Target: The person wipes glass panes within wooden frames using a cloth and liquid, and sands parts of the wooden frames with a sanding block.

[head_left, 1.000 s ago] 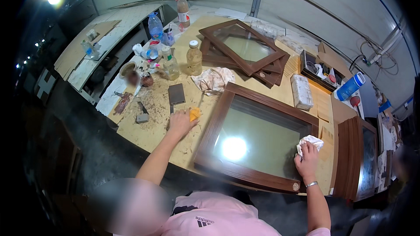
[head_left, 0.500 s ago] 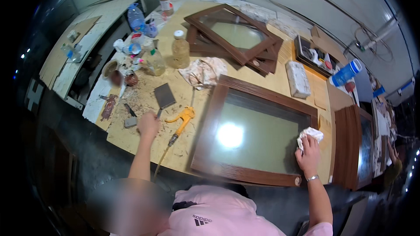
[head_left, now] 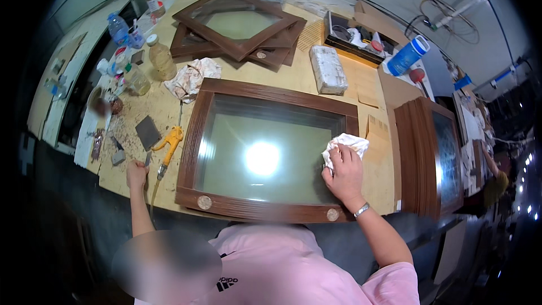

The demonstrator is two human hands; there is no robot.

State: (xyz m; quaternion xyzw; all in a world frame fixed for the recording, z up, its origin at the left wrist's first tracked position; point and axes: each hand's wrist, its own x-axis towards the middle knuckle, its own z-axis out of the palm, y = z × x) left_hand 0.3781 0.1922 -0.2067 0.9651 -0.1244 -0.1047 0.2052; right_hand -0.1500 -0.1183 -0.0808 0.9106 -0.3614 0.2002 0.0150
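Note:
A brown wooden framed glass panel [head_left: 195, 135] lies flat on the work table in front of me. My right hand [head_left: 344, 174] presses a crumpled white cloth [head_left: 354, 142], stained brown, on the panel's right frame piece and the glass edge beside it. To the left of the panel, near the table's front edge, my left hand [head_left: 136, 174] pinches a small thin grey blade [head_left: 148, 159]. A yellow air blow gun [head_left: 169, 144] with a hose lies between that hand and the panel. Just beyond the blade sits a dark square sanding pad [head_left: 148, 133].
More brown frames [head_left: 237, 51] are stacked at the back. A stained rag [head_left: 192, 79], a bottle of murky liquid [head_left: 162, 59] and other bottles stand left. Right are a wrapped block [head_left: 328, 70], a tool box [head_left: 355, 39], a blue bottle [head_left: 407, 55] and upright panels [head_left: 415, 158].
The view has turned, so the table's things appear farther left. My left hand has drawn back toward the near edge with the blade. My right hand keeps the cloth at the panel's right side.

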